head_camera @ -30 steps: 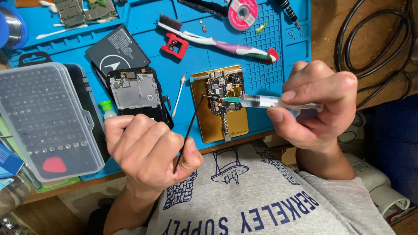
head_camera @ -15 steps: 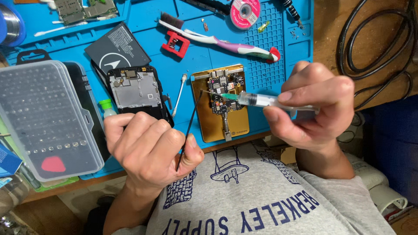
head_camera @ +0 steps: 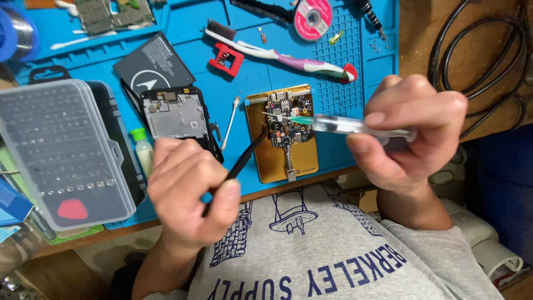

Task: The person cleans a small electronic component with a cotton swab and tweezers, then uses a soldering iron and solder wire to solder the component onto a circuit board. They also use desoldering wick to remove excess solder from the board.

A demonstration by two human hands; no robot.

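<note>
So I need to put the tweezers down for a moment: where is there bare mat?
Bare blue mat lies between the red clip, black battery and gold board holder. The dotted grid under the toothbrush is also bare. It is crowded around the opened phone.

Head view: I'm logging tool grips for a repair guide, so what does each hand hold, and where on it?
The right hand pinches a clear syringe at its rear barrel. The left hand grips black tweezers at their back end, tips toward the circuit board.

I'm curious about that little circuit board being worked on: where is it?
The circuit board sits clamped on a gold holder mid-mat, between the opened phone and the syringe.
</note>
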